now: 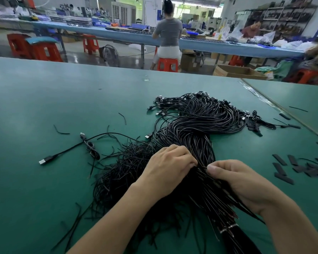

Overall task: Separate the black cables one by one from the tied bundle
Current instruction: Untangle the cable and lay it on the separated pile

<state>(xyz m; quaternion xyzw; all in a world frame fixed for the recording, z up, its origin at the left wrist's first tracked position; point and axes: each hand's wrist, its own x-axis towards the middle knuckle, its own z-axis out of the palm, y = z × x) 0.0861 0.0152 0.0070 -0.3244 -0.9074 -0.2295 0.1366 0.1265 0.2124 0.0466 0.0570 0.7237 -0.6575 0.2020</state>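
The single camera is riding on the person's head, looking forward and down across the tabletop toward its far edge, hovering close above the left hand and right hand.

Soft overhead light casts faint shadows on the surface under the left grip and right grip, while the hall beyond them blurs and bows.

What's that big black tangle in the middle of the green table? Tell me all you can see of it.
It is a thick bundle of thin, glossy black cables, seemingly rubber-coated, lying on the green table. It snakes away from the person, ending in silver-tipped plugs at the far end. The left hand grips its near part; the right hand pinches strands beside it.
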